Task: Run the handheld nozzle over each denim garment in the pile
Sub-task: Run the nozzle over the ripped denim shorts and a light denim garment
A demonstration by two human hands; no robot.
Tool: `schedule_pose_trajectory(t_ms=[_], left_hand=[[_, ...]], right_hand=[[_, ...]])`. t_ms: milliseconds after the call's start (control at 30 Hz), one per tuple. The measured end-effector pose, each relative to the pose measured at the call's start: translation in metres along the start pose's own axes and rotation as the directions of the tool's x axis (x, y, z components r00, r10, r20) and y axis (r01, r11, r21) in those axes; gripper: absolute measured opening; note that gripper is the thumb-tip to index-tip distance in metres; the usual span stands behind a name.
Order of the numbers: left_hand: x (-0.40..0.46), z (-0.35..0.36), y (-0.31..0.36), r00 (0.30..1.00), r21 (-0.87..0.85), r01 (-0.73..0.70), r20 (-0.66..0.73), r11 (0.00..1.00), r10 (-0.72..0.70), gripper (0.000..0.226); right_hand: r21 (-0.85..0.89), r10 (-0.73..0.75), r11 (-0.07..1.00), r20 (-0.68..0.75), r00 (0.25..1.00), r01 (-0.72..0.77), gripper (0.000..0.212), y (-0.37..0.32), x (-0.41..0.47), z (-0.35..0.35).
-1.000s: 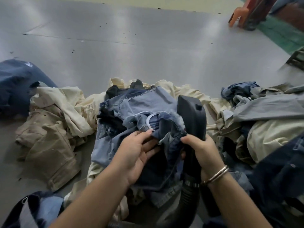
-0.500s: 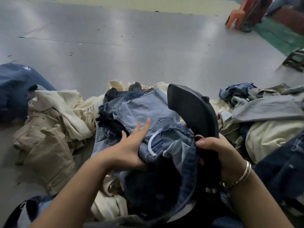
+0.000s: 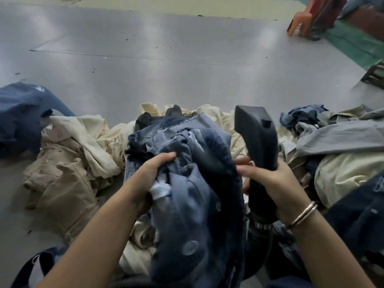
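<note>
Far left: navy garment (image 3: 18, 113), then crumpled beige trousers (image 3: 62, 183). Centre: blue denim garment (image 3: 193, 183), frayed seams, bunched in the left hand (image 3: 153, 173), fingers curled into the cloth. Right of centre: black matte plastic nozzle (image 3: 256, 134), wedge-shaped, upright, gripped by the right hand (image 3: 268, 181). No legible writing.

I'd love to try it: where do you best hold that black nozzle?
By the narrow neck below the wide head of the black nozzle, coming from the right side, as the right hand grips it now; the denim garment crowds its left side.
</note>
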State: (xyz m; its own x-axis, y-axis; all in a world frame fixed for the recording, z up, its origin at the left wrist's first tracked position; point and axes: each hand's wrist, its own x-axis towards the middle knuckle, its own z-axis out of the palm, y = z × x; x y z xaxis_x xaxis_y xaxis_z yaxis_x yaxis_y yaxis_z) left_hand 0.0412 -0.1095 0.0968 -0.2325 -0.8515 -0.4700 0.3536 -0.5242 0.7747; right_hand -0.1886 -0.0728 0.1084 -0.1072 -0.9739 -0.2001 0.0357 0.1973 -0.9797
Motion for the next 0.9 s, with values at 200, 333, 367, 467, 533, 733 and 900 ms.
schedule_pose_trajectory(t_ms=[200,333,367,467,533,733,900], left_hand=[[-0.006,0.008,-0.004,0.994,-0.06,0.086,0.079,0.994,-0.081,0.034],[-0.01,0.016,-0.012,0.991,-0.031,0.064,0.118,0.997,-0.06,0.044],[-0.01,0.019,-0.015,0.993,-0.01,0.041,0.108,0.999,-0.04,0.048],[-0.011,0.026,-0.023,0.995,0.002,0.016,0.099,1.0,-0.016,0.044],[-0.01,0.027,-0.023,0.993,-0.102,0.076,0.101,0.992,-0.066,0.041],[-0.01,0.013,-0.01,0.973,-0.421,0.059,0.226,0.905,0.041,0.03],[-0.008,-0.003,-0.01,0.958,-0.519,0.015,0.253,0.854,0.137,0.034]], right_hand=[[-0.144,-0.056,0.988,-0.054,0.997,0.048,0.033,0.02,-0.007,0.026],[-0.098,-0.055,0.994,-0.112,0.992,0.044,0.042,0.023,-0.009,0.026],[-0.082,-0.045,0.996,-0.094,0.995,0.037,0.045,0.023,-0.011,0.028],[-0.123,0.017,0.992,-0.023,1.0,-0.02,0.06,0.026,-0.012,0.033],[-0.137,0.064,0.989,0.006,0.998,-0.062,0.057,0.027,-0.009,0.031],[0.095,0.11,0.99,-0.007,0.994,-0.109,0.025,0.021,-0.002,0.014],[0.396,-0.013,0.918,-0.043,0.999,0.029,0.027,0.0,-0.002,0.007]])
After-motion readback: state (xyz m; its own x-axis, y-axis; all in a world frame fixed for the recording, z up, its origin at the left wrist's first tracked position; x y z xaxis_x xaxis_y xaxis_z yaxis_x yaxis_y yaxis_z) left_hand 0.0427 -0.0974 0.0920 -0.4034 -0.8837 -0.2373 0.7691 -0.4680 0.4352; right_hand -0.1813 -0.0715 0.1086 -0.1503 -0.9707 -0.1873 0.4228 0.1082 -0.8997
